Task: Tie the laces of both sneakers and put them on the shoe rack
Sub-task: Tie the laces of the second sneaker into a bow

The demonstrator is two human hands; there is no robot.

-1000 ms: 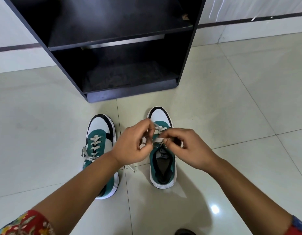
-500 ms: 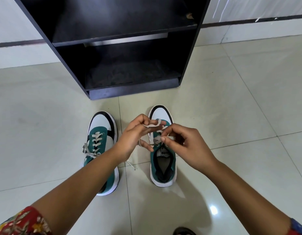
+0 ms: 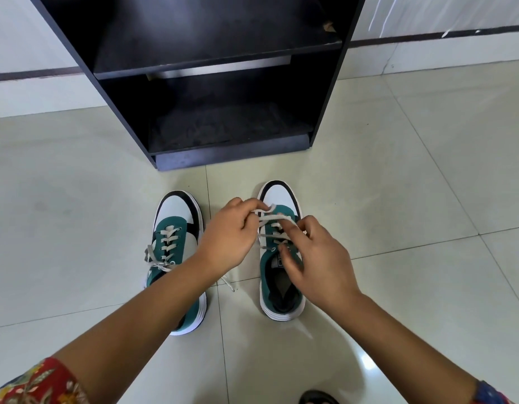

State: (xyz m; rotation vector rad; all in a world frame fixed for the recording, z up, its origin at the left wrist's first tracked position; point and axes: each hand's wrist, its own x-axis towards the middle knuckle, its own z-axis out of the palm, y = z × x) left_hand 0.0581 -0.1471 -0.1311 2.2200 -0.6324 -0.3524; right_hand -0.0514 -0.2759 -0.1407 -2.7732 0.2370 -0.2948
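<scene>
My left hand (image 3: 229, 237) is pinched shut on a loop of the lace (image 3: 274, 218), holding it up over the front of the right sneaker (image 3: 281, 258). My right hand (image 3: 316, 258) hovers over the tongue with fingers half curled and pressing at the crossing of the strands; whether it actually grips a strand I cannot tell. So I judge I am mid-knot on this shoe, the bow not yet drawn tight. Next I need the free strand wrapped round the loop, pushed through and pulled snug from both sides. The left sneaker (image 3: 176, 252) stands just beside it on the floor tiles (image 3: 77, 228), its lace seemingly knotted already. The shoe rack (image 3: 223, 153) stands near, ahead of both toes, its bottom shelf open.
</scene>
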